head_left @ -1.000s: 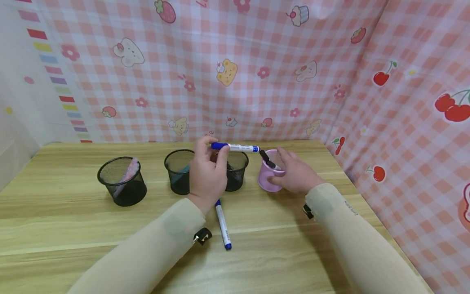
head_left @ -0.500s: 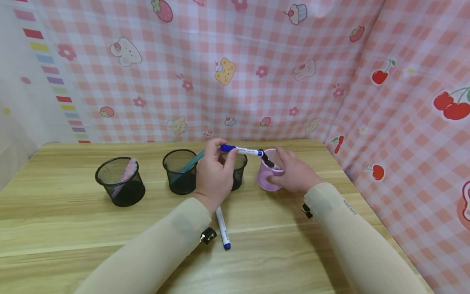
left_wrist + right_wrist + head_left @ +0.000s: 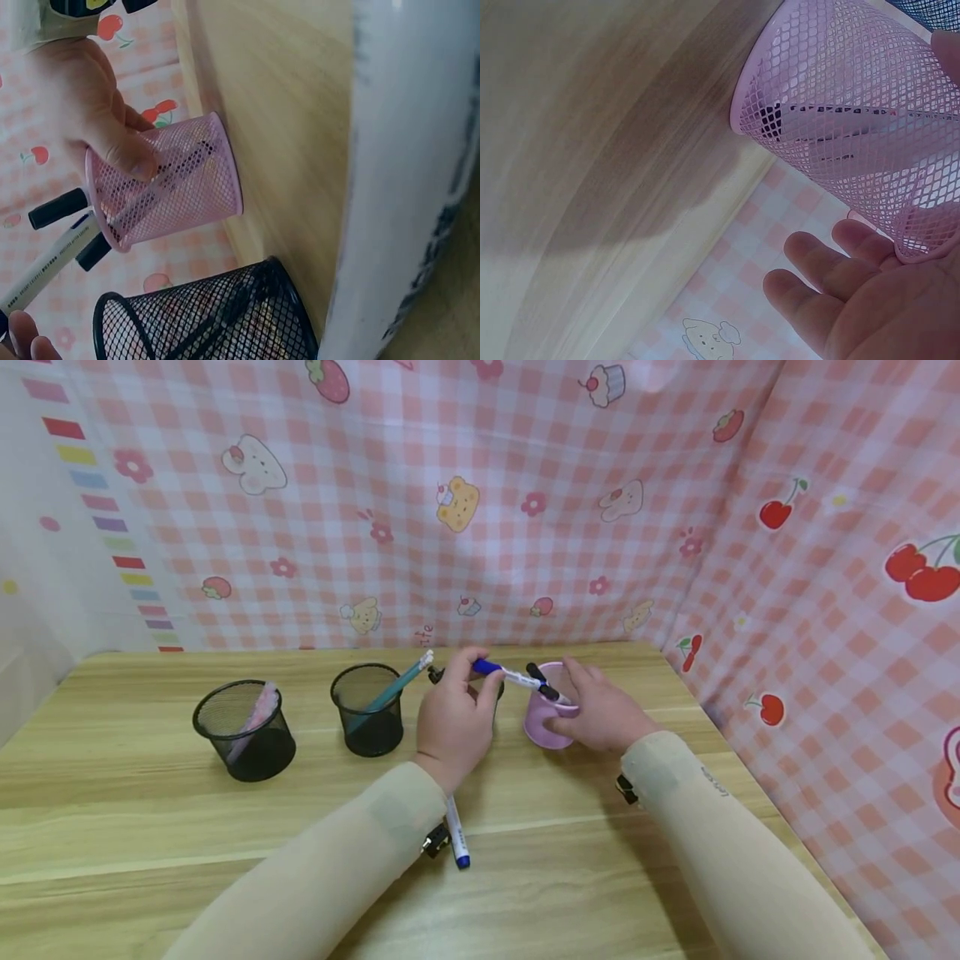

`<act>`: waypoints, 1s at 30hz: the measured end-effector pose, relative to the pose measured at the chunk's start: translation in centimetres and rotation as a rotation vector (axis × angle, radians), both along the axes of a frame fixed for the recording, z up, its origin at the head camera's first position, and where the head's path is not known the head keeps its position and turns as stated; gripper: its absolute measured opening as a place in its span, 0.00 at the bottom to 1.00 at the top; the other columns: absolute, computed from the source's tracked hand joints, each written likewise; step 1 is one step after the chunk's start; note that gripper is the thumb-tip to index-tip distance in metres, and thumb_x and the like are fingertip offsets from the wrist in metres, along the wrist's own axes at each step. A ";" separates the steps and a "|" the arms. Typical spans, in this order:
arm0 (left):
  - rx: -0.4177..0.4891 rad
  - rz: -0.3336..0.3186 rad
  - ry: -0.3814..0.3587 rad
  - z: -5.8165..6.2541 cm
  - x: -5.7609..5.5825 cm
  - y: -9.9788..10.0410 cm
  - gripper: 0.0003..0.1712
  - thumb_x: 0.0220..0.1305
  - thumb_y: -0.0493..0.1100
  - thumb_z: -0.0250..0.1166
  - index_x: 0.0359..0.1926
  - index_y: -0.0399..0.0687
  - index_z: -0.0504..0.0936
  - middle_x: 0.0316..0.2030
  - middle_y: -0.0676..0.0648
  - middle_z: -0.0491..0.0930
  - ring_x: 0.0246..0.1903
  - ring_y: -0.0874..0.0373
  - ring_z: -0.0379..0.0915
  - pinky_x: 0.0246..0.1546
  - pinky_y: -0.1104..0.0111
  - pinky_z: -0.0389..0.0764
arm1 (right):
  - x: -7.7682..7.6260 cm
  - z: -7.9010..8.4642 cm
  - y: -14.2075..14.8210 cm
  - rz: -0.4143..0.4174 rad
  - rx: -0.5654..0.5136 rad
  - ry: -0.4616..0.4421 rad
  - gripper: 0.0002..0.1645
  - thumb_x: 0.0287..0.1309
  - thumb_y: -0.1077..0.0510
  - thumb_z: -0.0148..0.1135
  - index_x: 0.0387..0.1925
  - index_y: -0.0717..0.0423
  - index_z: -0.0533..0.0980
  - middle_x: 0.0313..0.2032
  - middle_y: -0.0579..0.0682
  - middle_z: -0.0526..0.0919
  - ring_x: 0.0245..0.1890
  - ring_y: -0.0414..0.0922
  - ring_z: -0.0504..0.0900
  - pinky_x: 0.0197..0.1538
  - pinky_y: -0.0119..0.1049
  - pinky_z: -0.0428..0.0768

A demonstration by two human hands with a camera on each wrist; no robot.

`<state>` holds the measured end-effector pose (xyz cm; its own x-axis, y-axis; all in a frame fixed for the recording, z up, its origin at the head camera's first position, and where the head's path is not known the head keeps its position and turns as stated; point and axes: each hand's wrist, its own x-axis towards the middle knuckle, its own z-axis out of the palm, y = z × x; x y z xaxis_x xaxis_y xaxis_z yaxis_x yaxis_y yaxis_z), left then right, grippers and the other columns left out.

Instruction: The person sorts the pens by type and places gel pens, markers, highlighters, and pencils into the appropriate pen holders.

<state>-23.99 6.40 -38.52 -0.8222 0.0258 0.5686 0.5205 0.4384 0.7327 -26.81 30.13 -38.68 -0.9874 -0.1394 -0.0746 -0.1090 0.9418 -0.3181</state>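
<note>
My left hand (image 3: 453, 722) pinches a blue-and-white marker (image 3: 521, 679) by its blue end. The marker slopes down to the right, and its other end is at the mouth of a pink mesh pen cup (image 3: 543, 727). My right hand (image 3: 607, 706) holds that cup from the right, thumb in front, fingers on the far side. Black-capped markers (image 3: 58, 208) stick out of the cup, and their barrels show through the mesh in the right wrist view. Another blue-and-white marker (image 3: 457, 831) lies on the wooden table, partly covered by my left wrist.
A black mesh cup (image 3: 258, 756) with a pink item stands at the left. Beside it, another black mesh cup (image 3: 371, 727) holds a teal pencil (image 3: 397, 687). A third black mesh cup (image 3: 206, 315) is mostly hidden behind my left hand. A checked curtain (image 3: 525, 552) hangs behind.
My left hand has moved right and slightly down with the marker, tilting it toward the pink cup's mouth. The teal pencil has come into view. My right hand stays on the cup.
</note>
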 end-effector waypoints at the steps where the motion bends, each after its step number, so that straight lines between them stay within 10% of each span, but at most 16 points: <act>1: -0.017 0.001 0.002 0.0 0.0 0.1 0.19 0.79 0.49 0.62 0.63 0.48 0.79 0.40 0.48 0.89 0.24 0.59 0.74 0.24 0.68 0.74 | 0.0 0.0 0.0 -0.001 -0.001 0.000 0.68 0.60 0.35 0.72 0.86 0.53 0.42 0.81 0.66 0.54 0.74 0.69 0.68 0.74 0.68 0.68; 6: -0.114 -0.002 0.019 -0.1 0.0 0.3 0.23 0.81 0.51 0.58 0.70 0.50 0.78 0.26 0.47 0.84 0.19 0.59 0.69 0.22 0.67 0.70 | 0.1 0.1 0.0 0.005 -0.003 0.001 0.69 0.61 0.35 0.72 0.86 0.53 0.41 0.81 0.67 0.53 0.74 0.69 0.68 0.73 0.68 0.68; 17: -0.203 -0.024 0.021 -0.2 0.0 0.7 0.26 0.83 0.49 0.55 0.74 0.45 0.75 0.59 0.41 0.87 0.50 0.46 0.89 0.45 0.54 0.88 | 0.1 0.1 0.0 0.011 0.003 0.009 0.69 0.60 0.35 0.72 0.85 0.54 0.43 0.80 0.68 0.56 0.73 0.69 0.69 0.74 0.68 0.68; 30: -0.207 -0.022 0.024 -0.3 -0.1 1.2 0.23 0.81 0.50 0.58 0.69 0.49 0.80 0.58 0.44 0.88 0.53 0.48 0.88 0.50 0.54 0.88 | -0.1 0.0 0.1 0.002 0.004 0.010 0.69 0.59 0.35 0.73 0.86 0.54 0.43 0.78 0.68 0.58 0.73 0.69 0.70 0.74 0.67 0.69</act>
<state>-24.06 7.63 -38.80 -0.8062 0.1621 0.5690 0.5481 0.5669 0.6150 -26.93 30.21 -38.68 -0.9878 -0.1413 -0.0649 -0.1142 0.9428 -0.3132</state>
